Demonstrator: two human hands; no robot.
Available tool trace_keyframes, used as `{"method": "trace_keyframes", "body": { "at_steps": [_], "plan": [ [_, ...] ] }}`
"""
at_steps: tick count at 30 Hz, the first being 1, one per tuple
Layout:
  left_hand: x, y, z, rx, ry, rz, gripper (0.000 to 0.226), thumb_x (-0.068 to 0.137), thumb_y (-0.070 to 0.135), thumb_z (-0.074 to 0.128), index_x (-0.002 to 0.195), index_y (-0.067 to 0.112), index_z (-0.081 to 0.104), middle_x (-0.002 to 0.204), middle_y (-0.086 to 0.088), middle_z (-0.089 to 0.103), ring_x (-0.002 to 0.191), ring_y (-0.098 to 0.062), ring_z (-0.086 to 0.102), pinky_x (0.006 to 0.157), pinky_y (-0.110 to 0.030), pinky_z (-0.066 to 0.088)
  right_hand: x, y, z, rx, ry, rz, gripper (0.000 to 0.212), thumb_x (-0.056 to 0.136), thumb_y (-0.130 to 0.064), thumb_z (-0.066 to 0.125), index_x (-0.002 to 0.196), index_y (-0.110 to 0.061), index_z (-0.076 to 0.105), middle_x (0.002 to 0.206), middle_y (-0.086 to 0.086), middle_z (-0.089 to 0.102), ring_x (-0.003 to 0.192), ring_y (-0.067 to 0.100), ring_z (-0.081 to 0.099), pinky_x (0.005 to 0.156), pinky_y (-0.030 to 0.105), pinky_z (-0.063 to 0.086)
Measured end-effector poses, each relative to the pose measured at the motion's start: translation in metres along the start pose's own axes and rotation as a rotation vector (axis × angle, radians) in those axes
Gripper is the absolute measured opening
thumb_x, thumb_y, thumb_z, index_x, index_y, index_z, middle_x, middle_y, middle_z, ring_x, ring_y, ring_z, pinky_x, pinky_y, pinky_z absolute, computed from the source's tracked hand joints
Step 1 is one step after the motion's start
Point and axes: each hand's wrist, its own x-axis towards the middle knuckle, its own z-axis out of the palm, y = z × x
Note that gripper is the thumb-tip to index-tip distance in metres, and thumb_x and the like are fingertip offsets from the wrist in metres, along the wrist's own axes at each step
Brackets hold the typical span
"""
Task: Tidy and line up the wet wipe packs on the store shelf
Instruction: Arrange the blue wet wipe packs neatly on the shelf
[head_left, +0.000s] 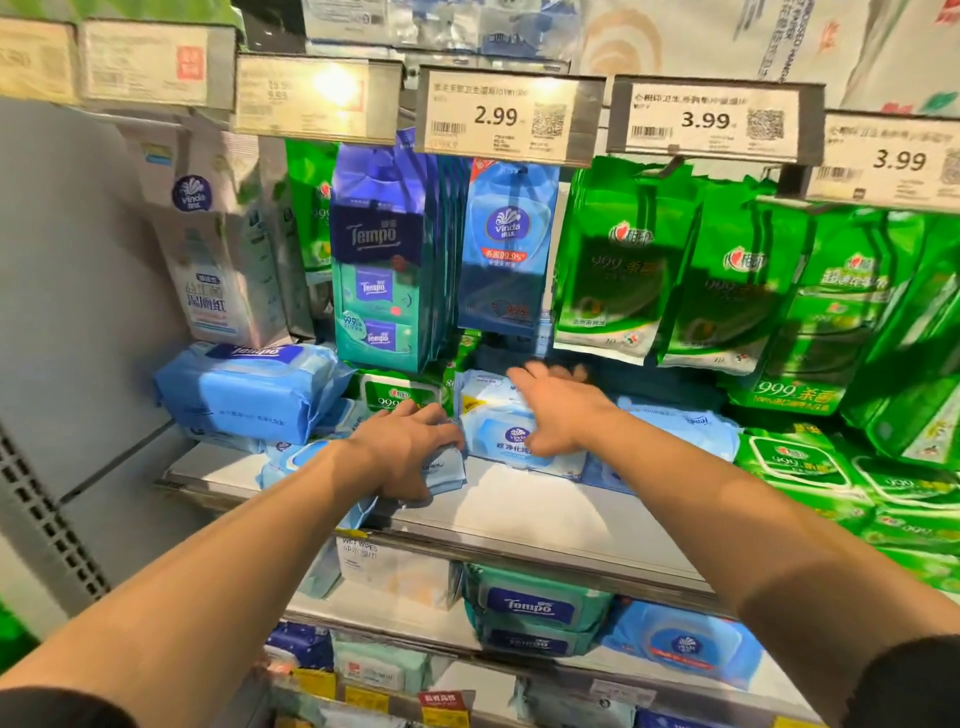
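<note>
Store shelving fills the view, with a bare strip of shelf (519, 499) at the front edge. Nearest, the left hand (410, 447) closes over a small blue pack (447, 470) lying flat near that edge. Just beyond, the right hand (558, 410) rests open and flat on a pale blue Vinda pack (498, 436), gripping nothing. A careless sideways push could slide the small pack off the lip, since nothing guards it. Left, a big Tempo pack (244, 389) sits askew on others. Behind, hanging packs (384, 260) dangle low and crowd the reach; green packs (795, 457) lie stacked on the right.
</note>
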Motion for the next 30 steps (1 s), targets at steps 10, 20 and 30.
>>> {"method": "trace_keyframes", "body": {
  "at_steps": [10, 20, 30],
  "plan": [
    [0.007, -0.001, 0.003, -0.014, -0.004, -0.035, 0.078, 0.066, 0.054, 0.077, 0.132, 0.044, 0.037, 0.139, 0.007, 0.032, 0.122, -0.025, 0.032, 0.101, -0.045, 0.037, -0.004, -0.005, 0.039, -0.239, 0.103, -0.156, 0.104, 0.08, -0.041, 0.072, 0.153, -0.021, 0.0, 0.161, 0.004, 0.009, 0.142, 0.03, 0.018, 0.111, 0.052, 0.024],
    [0.008, -0.005, 0.005, -0.073, -0.007, -0.042, 0.081, 0.066, 0.055, 0.077, 0.135, 0.044, 0.037, 0.138, 0.008, 0.033, 0.12, -0.024, 0.031, 0.1, -0.042, 0.037, 0.007, 0.011, 0.037, -0.165, 0.129, -0.176, 0.109, 0.071, -0.045, 0.076, 0.152, -0.027, 0.005, 0.158, -0.003, 0.017, 0.137, 0.022, 0.026, 0.109, 0.047, 0.028],
    [-0.019, -0.019, 0.004, -0.148, 0.019, -0.138, 0.106, 0.057, 0.071, 0.075, 0.143, 0.026, 0.035, 0.141, 0.002, 0.036, 0.127, -0.023, 0.036, 0.107, -0.046, 0.036, 0.0, 0.0, 0.032, -0.233, 0.059, -0.087, 0.111, 0.074, -0.053, 0.072, 0.153, -0.03, -0.004, 0.162, 0.001, 0.002, 0.145, 0.031, 0.012, 0.113, 0.059, 0.014]
  ]
}}
